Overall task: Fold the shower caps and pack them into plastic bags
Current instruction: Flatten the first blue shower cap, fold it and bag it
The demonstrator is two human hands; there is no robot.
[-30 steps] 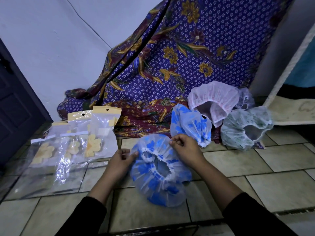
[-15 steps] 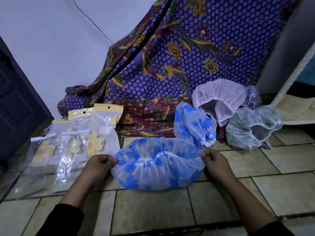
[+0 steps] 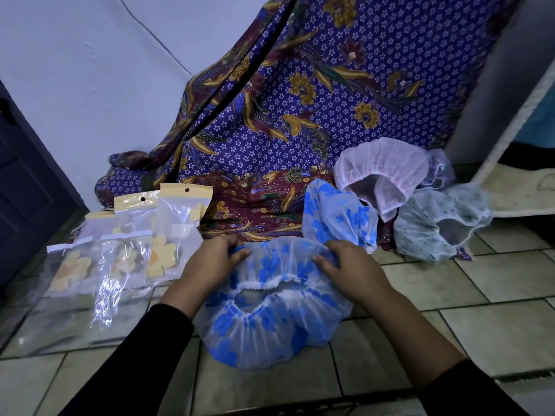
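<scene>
Shower cap (image 3: 270, 328), blue-floral, gripped by L hand (image 3: 214, 262), R hand (image 3: 348, 267)

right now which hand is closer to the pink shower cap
Right. The right hand holds the far edge of the blue-flowered cap, below and left of the pink shower cap. The left hand holds that edge farther left, near the plastic bags.

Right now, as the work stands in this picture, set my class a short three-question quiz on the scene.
1. True or false: the left hand and the right hand both hold the blue-flowered shower cap.
2. The plastic bags lie: A, to the person's left of that cap; B, to its right; C, under it.
3. Fill in: the held cap's elastic opening faces ____ (up or down).
Key: 1 true; 2 A; 3 up.
</scene>
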